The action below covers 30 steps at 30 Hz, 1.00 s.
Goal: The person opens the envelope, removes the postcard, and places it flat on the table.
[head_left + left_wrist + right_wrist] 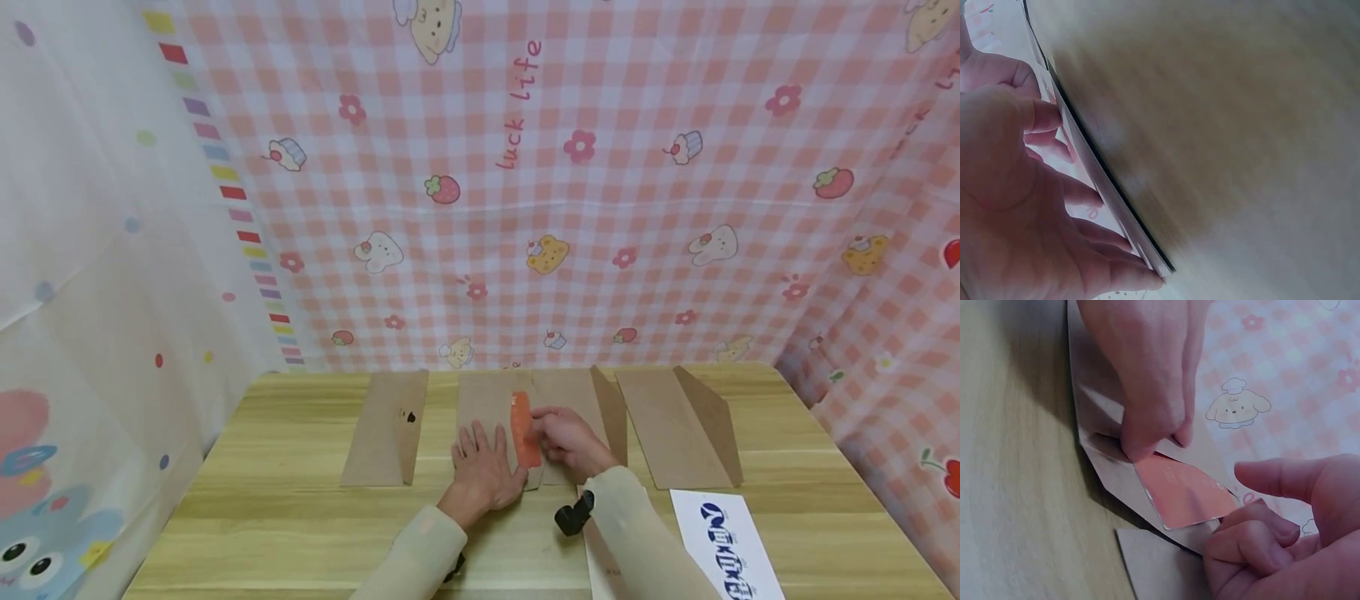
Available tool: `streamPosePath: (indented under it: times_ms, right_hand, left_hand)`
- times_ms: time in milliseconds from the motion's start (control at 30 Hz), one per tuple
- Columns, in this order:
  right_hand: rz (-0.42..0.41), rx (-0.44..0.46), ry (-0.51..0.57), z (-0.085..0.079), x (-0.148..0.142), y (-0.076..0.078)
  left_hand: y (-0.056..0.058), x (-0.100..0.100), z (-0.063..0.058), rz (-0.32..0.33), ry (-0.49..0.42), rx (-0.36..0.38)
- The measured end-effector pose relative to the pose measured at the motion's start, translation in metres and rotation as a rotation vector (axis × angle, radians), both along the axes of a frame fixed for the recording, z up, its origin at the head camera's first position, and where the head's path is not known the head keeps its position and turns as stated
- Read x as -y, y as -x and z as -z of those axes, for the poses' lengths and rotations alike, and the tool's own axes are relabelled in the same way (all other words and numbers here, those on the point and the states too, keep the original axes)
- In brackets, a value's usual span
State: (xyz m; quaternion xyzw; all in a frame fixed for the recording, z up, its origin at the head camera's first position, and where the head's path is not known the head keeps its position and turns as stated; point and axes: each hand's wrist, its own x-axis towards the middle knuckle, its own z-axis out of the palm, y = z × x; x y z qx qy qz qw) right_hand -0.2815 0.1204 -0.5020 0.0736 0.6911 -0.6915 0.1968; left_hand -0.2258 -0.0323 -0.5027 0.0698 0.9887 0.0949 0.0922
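In the head view an orange card (525,429) lies at the right side of a brown paper envelope (480,396). My left hand (483,473) rests on that envelope with its fingers spread. The right wrist view has the left thumb (1138,450) against one end of the card (1185,494), beside the envelope's flap (1119,481). My right hand (566,437) is at the card's right edge. Its fingers are curled with the knuckles at the card's edge, while the thumb (1279,475) stands apart. In the left wrist view the left palm (1016,206) faces the envelope's thin edge (1100,165).
Brown envelopes lie to both sides: one on the left (375,429), one by the right hand (566,392), one further right (671,425). A white sheet with blue print (723,542) lies at the front right. A patterned cloth (525,250) hangs behind the wooden table (277,500).
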Motion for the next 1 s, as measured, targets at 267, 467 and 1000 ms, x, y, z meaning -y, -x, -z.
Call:
streamPosePath:
  times_ms: [267,467,1000]
  right_hand:
    - [0.052,-0.035,-0.03,0.001,0.006,0.001]
    - [0.049,-0.091,-0.106,0.004,0.009,0.0]
    - [0.059,-0.198,-0.237,0.002,0.017,-0.005]
  left_hand:
    - [0.0,0.0,0.0,0.005,0.021,-0.003]
    - [0.0,0.0,0.0,0.002,0.016,-0.003]
    - [-0.001,0.001,-0.001,0.004,0.009,-0.002]
